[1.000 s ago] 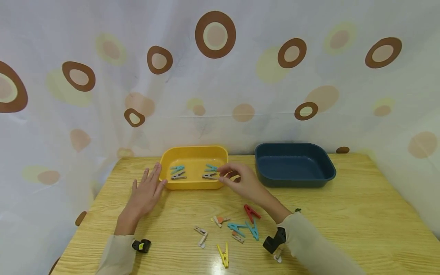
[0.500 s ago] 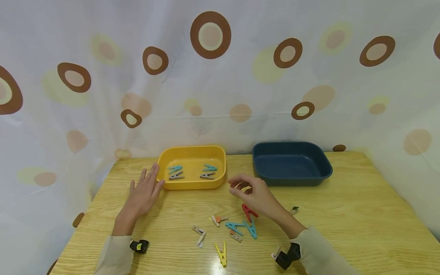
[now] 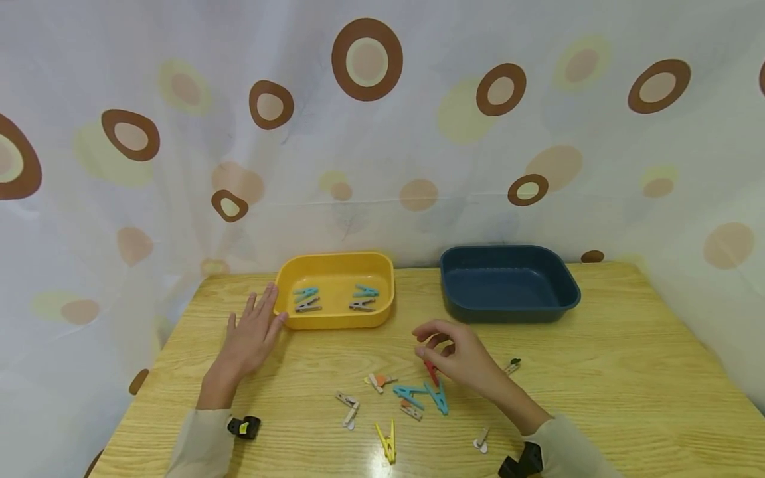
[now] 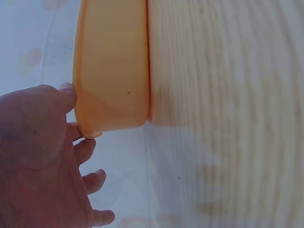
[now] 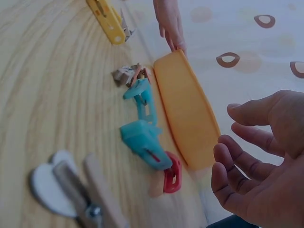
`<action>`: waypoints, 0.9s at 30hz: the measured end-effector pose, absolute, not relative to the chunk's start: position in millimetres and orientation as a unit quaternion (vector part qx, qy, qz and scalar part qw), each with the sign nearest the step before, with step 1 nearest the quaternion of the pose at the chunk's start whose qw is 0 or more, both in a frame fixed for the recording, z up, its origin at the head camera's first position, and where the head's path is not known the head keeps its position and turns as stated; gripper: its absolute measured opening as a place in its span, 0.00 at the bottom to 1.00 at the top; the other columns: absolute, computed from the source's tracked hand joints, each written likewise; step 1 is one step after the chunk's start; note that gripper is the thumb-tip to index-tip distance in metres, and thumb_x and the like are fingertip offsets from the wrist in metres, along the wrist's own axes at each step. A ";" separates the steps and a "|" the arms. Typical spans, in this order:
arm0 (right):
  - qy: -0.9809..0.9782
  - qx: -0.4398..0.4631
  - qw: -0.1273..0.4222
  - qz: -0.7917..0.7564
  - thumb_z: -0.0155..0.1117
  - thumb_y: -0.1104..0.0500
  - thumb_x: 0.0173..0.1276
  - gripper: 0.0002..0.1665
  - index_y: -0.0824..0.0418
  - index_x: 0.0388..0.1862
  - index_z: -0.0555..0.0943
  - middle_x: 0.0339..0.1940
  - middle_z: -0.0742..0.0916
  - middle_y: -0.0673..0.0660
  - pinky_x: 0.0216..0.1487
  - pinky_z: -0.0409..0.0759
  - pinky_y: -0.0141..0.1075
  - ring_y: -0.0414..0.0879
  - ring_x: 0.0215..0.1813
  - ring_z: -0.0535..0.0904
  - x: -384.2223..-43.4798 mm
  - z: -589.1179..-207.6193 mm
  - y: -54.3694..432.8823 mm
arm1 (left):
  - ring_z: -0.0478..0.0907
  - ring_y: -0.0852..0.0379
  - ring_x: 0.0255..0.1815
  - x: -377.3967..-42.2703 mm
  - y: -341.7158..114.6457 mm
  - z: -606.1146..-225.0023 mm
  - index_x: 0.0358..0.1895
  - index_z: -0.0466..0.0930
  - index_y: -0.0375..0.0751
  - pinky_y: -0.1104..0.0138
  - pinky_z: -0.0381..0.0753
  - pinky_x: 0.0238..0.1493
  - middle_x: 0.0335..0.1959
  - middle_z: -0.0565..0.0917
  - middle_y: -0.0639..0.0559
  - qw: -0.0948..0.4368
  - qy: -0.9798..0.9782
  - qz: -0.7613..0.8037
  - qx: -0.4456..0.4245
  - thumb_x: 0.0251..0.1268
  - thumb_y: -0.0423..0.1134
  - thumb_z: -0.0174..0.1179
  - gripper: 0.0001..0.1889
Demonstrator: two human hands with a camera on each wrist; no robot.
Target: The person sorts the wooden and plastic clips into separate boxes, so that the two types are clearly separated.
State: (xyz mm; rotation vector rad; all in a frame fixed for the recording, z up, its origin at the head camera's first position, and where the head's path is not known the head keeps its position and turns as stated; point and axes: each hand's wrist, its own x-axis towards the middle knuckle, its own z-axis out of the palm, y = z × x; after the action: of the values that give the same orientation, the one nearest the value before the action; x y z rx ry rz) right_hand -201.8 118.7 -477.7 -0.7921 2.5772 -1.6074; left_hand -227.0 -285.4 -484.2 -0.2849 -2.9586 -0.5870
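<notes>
My left hand [image 3: 248, 338] rests on the left front corner of the yellow tray [image 3: 340, 322], its fingers fairly straight and thumb at the rim. In the left wrist view, thumb and forefinger touch the rim. Two blue clothespins [image 3: 366, 292] and two grey clothespins [image 3: 361, 305] lie in this tray. My right hand [image 3: 463, 355] hovers over the table, fingers loosely bent with nothing between them. Partly behind its thumb lies a red clothespin [image 3: 431, 373]. Two blue clothespins [image 3: 438, 399] lie close by, and a yellow clothespin [image 3: 387, 443] is nearer the front.
A dark blue tray [image 3: 510, 315] stands at the back right. Small wooden clothespins with decorations lie about: a pair [image 3: 348, 406] at left, others in the middle, a white-heart clothespin [image 5: 57, 185] and a green-topped clothespin [image 3: 512, 366] at right. A patterned curtain [image 3: 382, 153] hangs behind.
My right hand has drawn back from the yellow tray, moving right and toward the front, over the red clothespin. My left hand has stayed at the tray's corner.
</notes>
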 end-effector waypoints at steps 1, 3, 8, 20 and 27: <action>0.821 -0.252 0.002 -0.512 0.71 0.60 0.71 0.14 0.63 0.54 0.85 0.48 0.87 0.63 0.38 0.85 0.37 0.48 0.43 0.84 -201.1 -478.9 120.3 | 0.40 0.31 0.83 -227.1 -285.0 -483.8 0.85 0.41 0.39 0.25 0.38 0.69 0.85 0.46 0.43 0.056 -0.975 -0.194 -0.094 0.86 0.57 0.33 0.36; 0.822 -0.254 0.000 -0.510 0.71 0.61 0.71 0.15 0.65 0.53 0.85 0.48 0.88 0.63 0.37 0.85 0.37 0.48 0.42 0.84 -199.6 -481.4 123.7 | 0.40 0.31 0.82 -227.3 -284.3 -483.2 0.84 0.41 0.39 0.25 0.39 0.69 0.85 0.46 0.42 0.055 -0.975 -0.192 -0.094 0.86 0.57 0.33 0.36; 0.828 -0.250 -0.002 -0.502 0.72 0.63 0.70 0.15 0.65 0.53 0.84 0.50 0.88 0.63 0.37 0.85 0.36 0.47 0.42 0.85 -194.2 -487.5 131.4 | 0.40 0.32 0.83 -227.6 -283.6 -482.8 0.85 0.41 0.39 0.25 0.39 0.69 0.85 0.45 0.43 0.055 -0.975 -0.191 -0.096 0.86 0.57 0.32 0.36; 0.845 -0.221 0.024 -0.487 0.76 0.62 0.66 0.20 0.67 0.55 0.84 0.45 0.87 0.59 0.40 0.84 0.35 0.52 0.43 0.83 -190.1 -493.8 140.8 | 0.40 0.31 0.83 -226.4 -284.7 -483.2 0.84 0.41 0.39 0.24 0.38 0.69 0.85 0.45 0.43 0.051 -0.975 -0.194 -0.094 0.86 0.57 0.32 0.36; 0.861 -0.222 0.016 -0.458 0.79 0.59 0.63 0.20 0.64 0.52 0.85 0.42 0.86 0.54 0.37 0.81 0.33 0.49 0.41 0.82 -191.6 -500.1 141.9 | 0.40 0.31 0.83 -225.8 -283.8 -481.3 0.85 0.41 0.39 0.24 0.38 0.69 0.85 0.44 0.42 0.048 -0.976 -0.194 -0.092 0.86 0.57 0.32 0.36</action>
State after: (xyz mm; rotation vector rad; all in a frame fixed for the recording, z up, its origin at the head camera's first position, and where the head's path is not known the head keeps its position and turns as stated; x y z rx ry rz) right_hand -191.6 141.9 -500.1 -0.6894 2.6776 -1.4248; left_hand -225.8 -283.8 -481.3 -0.2810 -2.9753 -0.5909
